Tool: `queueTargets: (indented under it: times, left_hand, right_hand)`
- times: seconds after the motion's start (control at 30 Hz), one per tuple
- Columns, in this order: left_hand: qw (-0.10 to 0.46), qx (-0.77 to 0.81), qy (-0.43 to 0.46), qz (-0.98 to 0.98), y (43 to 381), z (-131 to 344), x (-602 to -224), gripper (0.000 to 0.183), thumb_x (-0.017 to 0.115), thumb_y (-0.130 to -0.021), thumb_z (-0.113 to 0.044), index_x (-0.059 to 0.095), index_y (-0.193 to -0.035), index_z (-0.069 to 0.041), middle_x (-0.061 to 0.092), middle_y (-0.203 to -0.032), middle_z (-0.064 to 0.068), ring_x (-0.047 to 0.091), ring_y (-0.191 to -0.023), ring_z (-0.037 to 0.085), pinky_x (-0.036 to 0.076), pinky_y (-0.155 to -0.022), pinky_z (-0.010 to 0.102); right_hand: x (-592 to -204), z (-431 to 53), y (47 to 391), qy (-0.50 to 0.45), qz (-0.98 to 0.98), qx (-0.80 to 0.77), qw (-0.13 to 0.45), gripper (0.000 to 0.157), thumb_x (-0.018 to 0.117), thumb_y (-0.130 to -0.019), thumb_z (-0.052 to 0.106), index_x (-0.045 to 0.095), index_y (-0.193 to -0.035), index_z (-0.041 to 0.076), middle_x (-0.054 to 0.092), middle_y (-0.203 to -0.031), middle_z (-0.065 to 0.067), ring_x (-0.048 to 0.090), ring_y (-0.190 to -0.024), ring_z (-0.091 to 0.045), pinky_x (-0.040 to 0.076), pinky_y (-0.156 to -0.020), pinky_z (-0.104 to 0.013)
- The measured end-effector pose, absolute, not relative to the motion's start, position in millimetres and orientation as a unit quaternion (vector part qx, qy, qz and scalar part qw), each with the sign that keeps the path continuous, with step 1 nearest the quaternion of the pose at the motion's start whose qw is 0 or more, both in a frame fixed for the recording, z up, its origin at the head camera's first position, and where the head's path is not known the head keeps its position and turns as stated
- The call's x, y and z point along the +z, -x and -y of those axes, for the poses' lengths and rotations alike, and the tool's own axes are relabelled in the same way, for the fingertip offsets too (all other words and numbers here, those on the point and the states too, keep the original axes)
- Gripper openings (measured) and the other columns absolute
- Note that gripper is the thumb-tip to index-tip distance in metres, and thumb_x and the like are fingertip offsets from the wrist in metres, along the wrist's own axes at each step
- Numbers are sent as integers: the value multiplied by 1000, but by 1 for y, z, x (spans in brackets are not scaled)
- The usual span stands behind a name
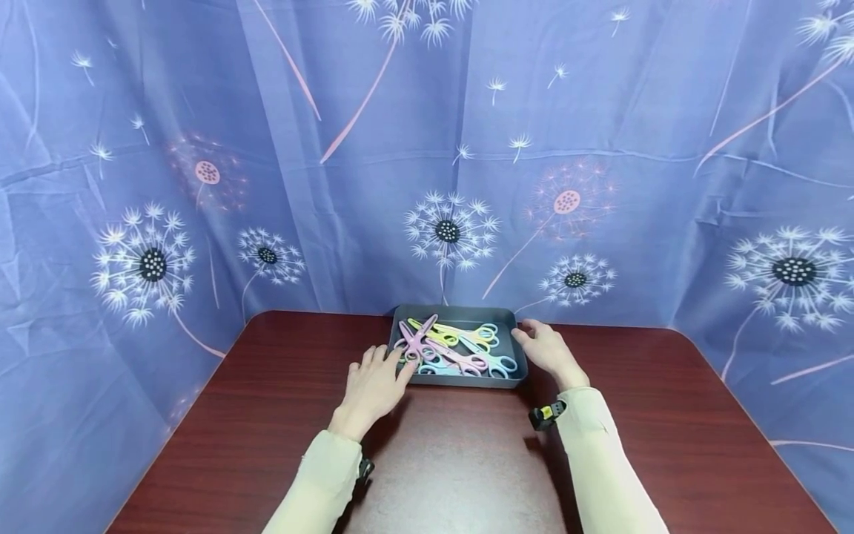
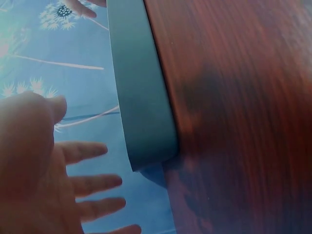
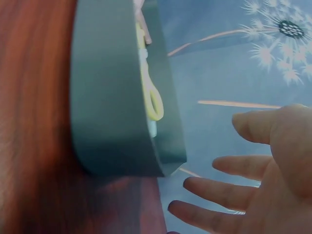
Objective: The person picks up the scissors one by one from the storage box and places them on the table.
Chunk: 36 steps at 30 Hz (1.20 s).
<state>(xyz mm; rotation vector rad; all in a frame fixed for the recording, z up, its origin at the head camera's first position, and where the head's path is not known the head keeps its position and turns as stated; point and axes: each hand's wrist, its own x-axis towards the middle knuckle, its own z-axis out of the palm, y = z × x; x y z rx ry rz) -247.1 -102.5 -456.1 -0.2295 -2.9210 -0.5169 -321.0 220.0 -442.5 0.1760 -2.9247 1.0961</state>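
Observation:
A dark grey tray (image 1: 460, 381) at the far side of the table holds several pairs of scissors. Among them are purple scissors (image 1: 416, 343) lying opened on top at the left, pink scissors (image 1: 460, 360), light blue scissors (image 1: 497, 363) and yellow-handled ones. My left hand (image 1: 372, 387) is at the tray's left front corner, its thumb overlapping the rim in the head view. At the right end, my right hand (image 1: 550, 351) is beside the wall. Both wrist views show the fingers spread and mostly straight, holding nothing, next to the tray's outer wall (image 2: 141, 87).
The tray stands on a dark red-brown wooden table (image 1: 280, 423) with rounded far corners. Close behind the table's far edge hangs a blue curtain (image 1: 373, 245) with dandelion prints, which also runs along both sides. A black device (image 1: 545, 415) sits at the right wrist.

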Motion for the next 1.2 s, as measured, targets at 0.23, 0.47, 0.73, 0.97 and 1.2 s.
queueTargets:
  times: [0.23, 0.47, 0.73, 0.97, 1.2]
  left_hand:
    - [106, -162, 57, 979, 253, 98, -456, 59, 39, -101, -54, 58, -136, -11, 54, -132, 17, 43, -127, 36, 37, -88, 55]
    - [124, -135, 57, 981, 257, 94, -456, 56, 41, -100, -53, 62, -130, -11, 59, -122, 15, 48, -119, 35, 38, -82, 52]
    - [145, -117, 61, 981, 260, 93, -457, 48, 46, -100, -49, 68, -122, -11, 61, -114, 14, 51, -112, 34, 39, -81, 52]
    - [157, -94, 52, 982, 260, 92, -457, 46, 48, -99, -49, 71, -114, -12, 62, -106, 13, 54, -105, 33, 38, -79, 52]
    - [169, -88, 60, 980, 264, 91, -460, 36, 56, -96, -41, 72, -108, -11, 63, -101, 12, 55, -101, 32, 39, -77, 51]
  right_hand:
    - [-450, -224, 328, -30, 924, 382, -1, 58, 46, -102, 38, 42, -144, -2, 53, -134, -25, 50, -123, -41, 40, -99, -54]
    - [-449, -230, 327, -16, 915, 403, -24, 56, 45, -103, 35, 42, -143, -3, 46, -141, -26, 42, -130, -43, 34, -103, -56]
    - [-455, -233, 335, -47, 924, 379, -25, 45, 48, -102, 25, 51, -134, -7, 52, -133, -29, 48, -123, -45, 38, -98, -58]
    - [-464, -234, 341, -61, 932, 357, -9, 41, 51, -100, 23, 59, -127, -7, 60, -123, -26, 56, -114, -42, 43, -93, -55]
    - [-467, -232, 343, -84, 938, 337, -2, 41, 53, -100, 21, 57, -128, -7, 59, -124, -28, 56, -112, -44, 44, -91, -55]
